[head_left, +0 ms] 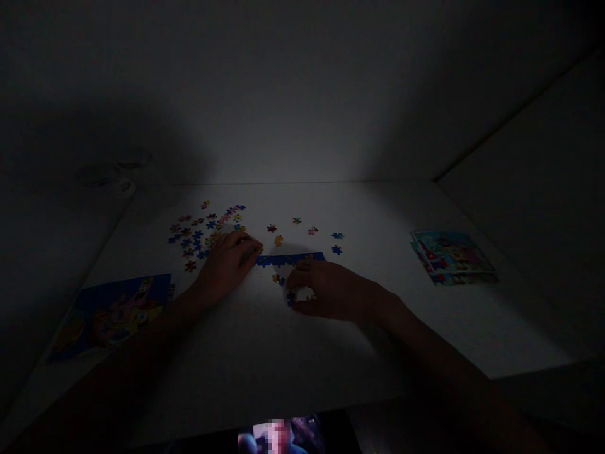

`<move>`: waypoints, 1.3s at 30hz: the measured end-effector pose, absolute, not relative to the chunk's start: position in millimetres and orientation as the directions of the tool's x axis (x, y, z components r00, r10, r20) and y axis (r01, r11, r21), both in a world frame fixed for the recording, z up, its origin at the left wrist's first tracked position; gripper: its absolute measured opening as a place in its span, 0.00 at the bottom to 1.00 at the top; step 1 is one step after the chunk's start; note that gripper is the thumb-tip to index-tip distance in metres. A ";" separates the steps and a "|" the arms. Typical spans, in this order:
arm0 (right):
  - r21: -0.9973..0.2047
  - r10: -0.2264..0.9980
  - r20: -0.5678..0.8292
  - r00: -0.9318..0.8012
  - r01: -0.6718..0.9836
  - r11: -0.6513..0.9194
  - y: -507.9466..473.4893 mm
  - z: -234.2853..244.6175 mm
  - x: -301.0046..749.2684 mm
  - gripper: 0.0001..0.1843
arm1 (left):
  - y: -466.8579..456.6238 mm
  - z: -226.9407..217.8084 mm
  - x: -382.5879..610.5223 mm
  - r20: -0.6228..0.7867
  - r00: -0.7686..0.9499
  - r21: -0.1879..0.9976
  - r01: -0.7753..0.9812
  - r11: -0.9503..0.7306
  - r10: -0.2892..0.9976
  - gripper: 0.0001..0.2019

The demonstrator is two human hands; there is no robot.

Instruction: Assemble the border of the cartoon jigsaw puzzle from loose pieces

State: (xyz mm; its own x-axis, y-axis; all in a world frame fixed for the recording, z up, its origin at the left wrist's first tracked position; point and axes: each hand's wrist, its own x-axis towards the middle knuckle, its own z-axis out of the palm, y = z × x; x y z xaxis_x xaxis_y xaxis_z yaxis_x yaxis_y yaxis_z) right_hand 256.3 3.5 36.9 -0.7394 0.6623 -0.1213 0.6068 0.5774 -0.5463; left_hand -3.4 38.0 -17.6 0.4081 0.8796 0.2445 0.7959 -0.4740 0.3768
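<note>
A joined strip of blue jigsaw pieces [295,258] lies across the middle of the table. My left hand [229,260] rests at its left end, fingers bent together around a small puzzle piece [260,250] with some yellow on it. Just below the strip, my right hand [326,287] curls its thumb and fingers around a blue puzzle piece [290,299]. A loose orange-and-red piece [275,278] lies beside the right fingertips. The light is dim, so the exact finger contact is hard to see.
Many loose puzzle pieces [196,236] spread at the upper left; several more, including a yellow one [278,240], lie beyond the strip. A cartoon picture sheet [118,309] is at left, stacked picture cards [451,255] at right. A lit screen [307,435] shows at the near edge.
</note>
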 end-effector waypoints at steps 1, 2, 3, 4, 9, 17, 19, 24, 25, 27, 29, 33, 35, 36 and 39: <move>-0.537 0.656 -0.136 -0.743 0.611 0.581 2.9 36.2 254.6 0.11 | 38.3 -17.9 -3.8 0.250 0.402 0.389 0.791 -0.471 0.881 0.13; -0.528 0.650 -0.152 -0.745 0.617 0.584 2.4 35.5 253.3 0.12 | 38.9 -18.5 -4.4 0.255 0.397 0.399 0.787 -0.470 0.882 0.13; -0.521 0.643 -0.164 -0.748 0.619 0.588 2.1 35.0 252.3 0.13 | 39.6 -19.3 -5.0 0.259 0.395 0.406 0.784 -0.470 0.881 0.14; -0.519 0.639 -0.164 -0.751 0.617 0.592 1.9 34.6 251.6 0.13 | 40.3 -20.3 -5.5 0.264 0.392 0.411 0.781 -0.470 0.882 0.14; -0.571 0.632 -0.164 -0.757 0.595 0.565 1.1 35.4 250.6 0.10 | 43.8 -24.4 -5.8 0.266 0.368 0.419 0.788 -0.450 0.891 0.15; -0.666 0.621 -0.150 -0.770 0.542 0.512 4.5 34.6 250.2 0.07 | 44.7 -18.9 -6.2 0.215 0.393 0.401 0.799 -0.448 0.894 0.14; -0.697 0.636 -0.156 -0.756 0.540 0.472 10.8 33.7 255.6 0.07 | 44.2 -17.7 -7.1 0.228 0.403 0.365 0.808 -0.462 0.886 0.15; -0.701 0.881 0.067 -0.469 0.606 0.376 38.9 23.2 282.8 0.08 | 42.4 -13.3 -10.7 0.230 0.469 0.319 0.791 -0.521 0.853 0.17; -0.689 0.909 0.115 -0.402 0.626 0.364 44.3 19.2 288.1 0.09 | 42.1 -12.4 -11.8 0.234 0.477 0.312 0.788 -0.530 0.847 0.17; -0.678 0.928 0.168 -0.331 0.645 0.353 52.5 10.8 295.4 0.10 | 41.7 -11.3 -14.1 0.239 0.493 0.285 0.788 -0.545 0.837 0.17; -0.678 0.929 0.163 -0.331 0.647 0.349 57.1 3.5 298.2 0.10 | 41.6 -10.4 -16.4 0.244 0.512 0.254 0.786 -0.564 0.823 0.17; -0.665 0.920 0.126 -0.372 0.657 0.357 59.2 -3.1 296.1 0.10 | 40.5 -7.1 -17.8 0.254 0.548 0.214 0.772 -0.599 0.797 0.20; -0.650 0.917 0.138 -0.375 0.664 0.369 59.7 -4.2 294.8 0.10 | 39.7 -4.9 -16.8 0.233 0.555 0.196 0.777 -0.598 0.798 0.21; -0.642 0.916 0.144 -0.376 0.669 0.375 60.1 -4.8 294.6 0.10 | 39.4 -4.1 -16.2 0.224 0.556 0.189 0.781 -0.595 0.801 0.22; -0.622 0.912 0.153 -0.380 0.680 0.388 62.0 -7.3 295.4 0.11 | 39.4 -3.6 -16.5 0.209 0.554 0.183 0.787 -0.589 0.806 0.23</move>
State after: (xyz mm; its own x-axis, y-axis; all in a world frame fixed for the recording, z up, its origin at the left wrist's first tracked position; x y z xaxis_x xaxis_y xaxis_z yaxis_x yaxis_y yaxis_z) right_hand 295.4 62.0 -7.3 -0.3800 0.9122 0.1533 0.6802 0.3878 -0.6220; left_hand -16.5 39.4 -3.6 0.5542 0.8058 0.2086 0.7874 -0.5888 0.1825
